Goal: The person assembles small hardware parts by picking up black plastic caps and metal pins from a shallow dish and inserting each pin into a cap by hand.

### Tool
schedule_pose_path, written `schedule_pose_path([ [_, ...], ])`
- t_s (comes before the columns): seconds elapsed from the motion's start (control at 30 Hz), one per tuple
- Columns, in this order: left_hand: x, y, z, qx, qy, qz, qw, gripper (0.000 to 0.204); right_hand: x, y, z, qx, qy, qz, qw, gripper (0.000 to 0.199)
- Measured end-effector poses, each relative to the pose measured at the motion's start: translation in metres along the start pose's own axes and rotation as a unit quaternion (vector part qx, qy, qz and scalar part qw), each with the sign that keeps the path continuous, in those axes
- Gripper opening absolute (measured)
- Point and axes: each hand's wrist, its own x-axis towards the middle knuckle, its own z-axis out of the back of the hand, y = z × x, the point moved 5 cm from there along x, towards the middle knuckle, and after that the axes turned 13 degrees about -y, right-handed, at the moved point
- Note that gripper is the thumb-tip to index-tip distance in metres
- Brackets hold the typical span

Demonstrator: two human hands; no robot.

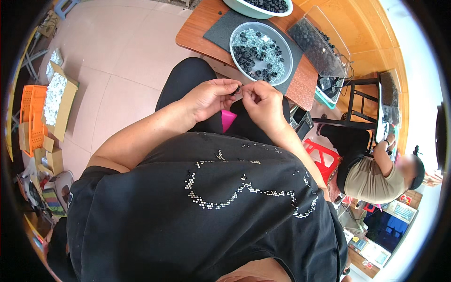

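One small black piece (236, 90) on the go, pinched between thumb and fingers of the left hand (209, 97) above the lap (185, 80). Right hand (264, 104) just beside it, fingertips bunched closed, can't tell on what. Mid-step, probably. Nowhere near finished, judging by the pile: plenty of loose black parts (244, 54) among thin silvery bits (277, 66) in the clear bowl (288, 63) on the table (197, 33). More black stuff in the pale green basin (263, 15) and clear bin (324, 23); done or untouched, can't tell.
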Motion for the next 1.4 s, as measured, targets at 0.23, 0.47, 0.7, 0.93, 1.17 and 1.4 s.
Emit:
schedule_pose_path([
  [0.23,-0.001,-0.001,0.001,0.056,-0.027,-0.036,0.997,0.016,-0.003,-0.002,-0.002,0.067,0.015,-0.079,0.994,0.004],
  [0.47,0.000,0.011,-0.002,-0.014,0.069,0.025,0.997,0.022,-0.007,-0.011,-0.006,0.120,-0.013,-0.096,0.988,0.005],
  [0.7,-0.004,0.013,-0.005,-0.044,0.045,0.040,0.997,0.012,-0.007,0.002,-0.004,0.051,-0.037,0.055,0.997,0.004],
  [0.93,-0.008,0.003,-0.009,-0.087,0.037,0.018,0.995,0.013,-0.012,-0.018,-0.010,0.176,0.004,-0.038,0.984,0.022],
  [1.17,-0.004,0.007,-0.010,-0.059,0.051,0.017,0.997,0.017,-0.010,-0.005,-0.007,0.154,-0.020,-0.011,0.988,0.018],
  [1.4,0.000,-0.001,0.003,-0.050,-0.007,-0.016,0.999,0.022,-0.009,-0.015,0.000,0.266,-0.001,-0.125,0.956,0.017],
])
